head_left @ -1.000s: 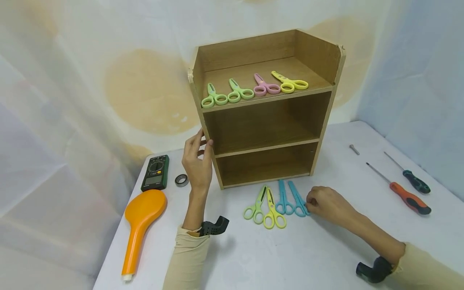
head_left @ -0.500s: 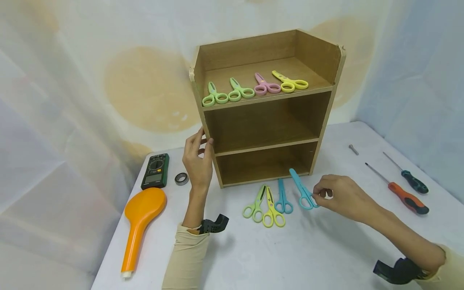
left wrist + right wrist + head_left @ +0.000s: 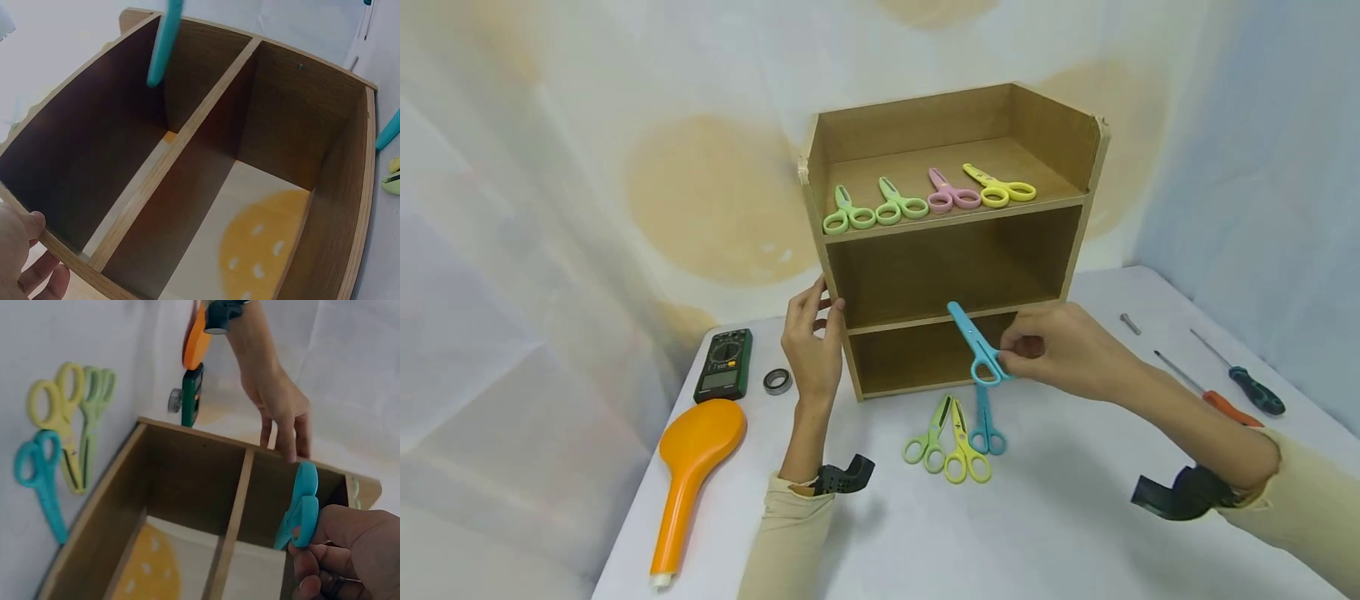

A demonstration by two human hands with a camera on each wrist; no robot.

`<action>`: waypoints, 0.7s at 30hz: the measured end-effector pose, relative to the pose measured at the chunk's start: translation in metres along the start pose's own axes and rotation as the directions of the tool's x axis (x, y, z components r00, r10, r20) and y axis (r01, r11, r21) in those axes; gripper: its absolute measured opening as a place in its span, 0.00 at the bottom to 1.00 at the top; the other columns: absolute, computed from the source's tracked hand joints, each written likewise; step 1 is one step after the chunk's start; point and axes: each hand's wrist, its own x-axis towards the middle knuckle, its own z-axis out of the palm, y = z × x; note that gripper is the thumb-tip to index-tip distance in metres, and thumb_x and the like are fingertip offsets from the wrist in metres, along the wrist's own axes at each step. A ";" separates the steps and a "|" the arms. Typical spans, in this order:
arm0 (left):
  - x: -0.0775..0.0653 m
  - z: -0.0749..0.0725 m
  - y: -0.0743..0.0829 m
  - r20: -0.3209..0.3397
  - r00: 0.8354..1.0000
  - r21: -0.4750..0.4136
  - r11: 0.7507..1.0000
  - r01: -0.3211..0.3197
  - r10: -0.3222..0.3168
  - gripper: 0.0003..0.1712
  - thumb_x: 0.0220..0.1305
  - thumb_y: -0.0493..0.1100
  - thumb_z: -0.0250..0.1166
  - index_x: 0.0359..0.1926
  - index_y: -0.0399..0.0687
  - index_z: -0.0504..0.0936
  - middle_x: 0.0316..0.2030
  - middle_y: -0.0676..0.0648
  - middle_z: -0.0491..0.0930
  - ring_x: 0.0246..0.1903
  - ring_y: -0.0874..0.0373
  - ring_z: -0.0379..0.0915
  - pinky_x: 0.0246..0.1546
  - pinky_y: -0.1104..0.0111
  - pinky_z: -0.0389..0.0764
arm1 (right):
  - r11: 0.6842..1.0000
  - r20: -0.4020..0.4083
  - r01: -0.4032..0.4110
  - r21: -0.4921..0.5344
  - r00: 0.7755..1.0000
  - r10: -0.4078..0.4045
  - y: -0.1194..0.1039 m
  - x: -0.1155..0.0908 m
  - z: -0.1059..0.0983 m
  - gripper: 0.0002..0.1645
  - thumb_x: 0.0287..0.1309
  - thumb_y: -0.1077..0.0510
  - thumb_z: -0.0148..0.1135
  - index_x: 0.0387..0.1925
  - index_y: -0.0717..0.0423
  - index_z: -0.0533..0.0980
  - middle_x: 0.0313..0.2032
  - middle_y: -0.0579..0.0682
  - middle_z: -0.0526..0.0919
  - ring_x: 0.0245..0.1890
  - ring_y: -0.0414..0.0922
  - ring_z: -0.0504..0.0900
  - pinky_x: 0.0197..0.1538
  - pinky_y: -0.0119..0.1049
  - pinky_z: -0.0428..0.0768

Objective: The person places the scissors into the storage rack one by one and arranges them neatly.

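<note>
A wooden shelf unit stands on the table. My left hand holds its left side panel, thumb on the front edge and fingers along the outside. Blue scissors hang in the air before the shelf's lower divider, blades pointing up and left. My right hand pinches them by a handle loop; in the right wrist view the blue scissors show between thumb and fingers. On the table below lie green scissors, yellow scissors and a second pair of blue scissors.
Several scissors, including a pink pair, line the top shelf's front edge. To the left are a multimeter, a metal ring and an orange paddle-shaped object. Two screwdrivers, one teal, and a bolt lie right.
My right hand has picked up the right-hand blue scissors from the table and carried them up and left to the shelf front. My left hand stays on the side panel.
</note>
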 end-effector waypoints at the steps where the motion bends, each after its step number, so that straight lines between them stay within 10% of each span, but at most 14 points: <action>1: -0.001 0.000 0.000 -0.003 1.000 -0.003 1.000 0.000 0.000 0.25 0.68 0.39 0.67 0.65 0.47 0.78 0.50 0.42 0.79 0.47 0.54 0.80 0.37 0.67 0.82 | 1.000 0.013 -0.001 0.001 1.000 0.001 -0.002 0.006 0.001 0.06 0.49 0.66 0.75 0.27 0.53 0.85 0.22 0.38 0.76 0.24 0.38 0.73 0.25 0.30 0.76; 15: 0.004 0.007 0.008 -0.032 0.999 0.001 1.000 -0.024 0.024 0.24 0.65 0.31 0.67 0.63 0.37 0.78 0.49 0.37 0.79 0.45 0.48 0.81 0.35 0.58 0.83 | 0.999 0.020 0.001 0.042 1.000 -0.002 -0.014 0.090 0.020 0.02 0.52 0.64 0.71 0.27 0.61 0.86 0.25 0.47 0.82 0.26 0.43 0.78 0.31 0.36 0.79; 21: 0.002 0.007 0.006 -0.042 0.999 0.017 1.000 -0.018 0.019 0.24 0.64 0.30 0.68 0.61 0.36 0.79 0.48 0.37 0.79 0.44 0.46 0.81 0.34 0.68 0.81 | 0.996 0.044 -0.054 0.066 0.998 0.051 -0.011 0.118 0.041 0.04 0.53 0.64 0.68 0.26 0.61 0.86 0.20 0.46 0.81 0.23 0.42 0.74 0.27 0.34 0.74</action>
